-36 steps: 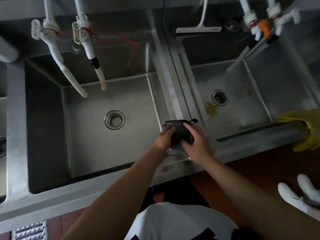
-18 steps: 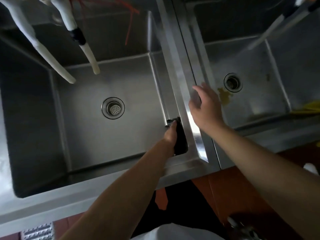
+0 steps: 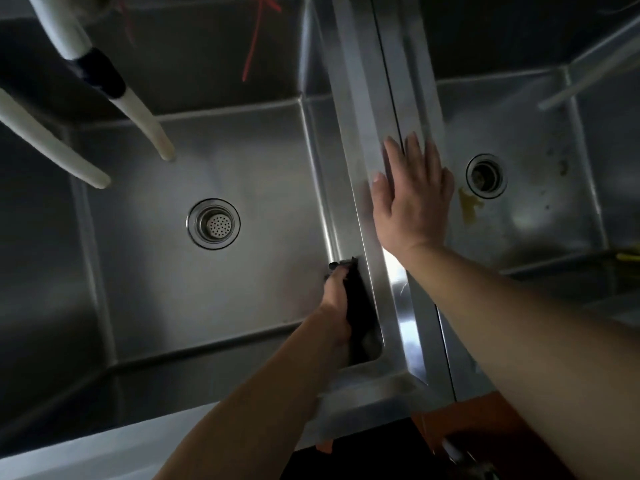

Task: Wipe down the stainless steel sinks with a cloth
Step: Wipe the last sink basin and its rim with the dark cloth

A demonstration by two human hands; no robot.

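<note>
Hidden and cut-off items, head view

I log these: the dark cloth (image 3: pixel 358 306) is mostly covered by my left hand (image 3: pixel 337 299), whose fingers I cannot see behind it, so its full shape is unclear; both white hoses (image 3: pixel 138 109) run off the top-left edge; the red string (image 3: pixel 254 39) is cut by the top edge; the right sink (image 3: pixel 540 140) runs off the right edge, its pale spout a blur; a yellow object (image 3: pixel 628 255) at the right edge is too cropped to identify; a blurred object (image 3: pixel 460 459) at the bottom edge I cannot make out.
</note>
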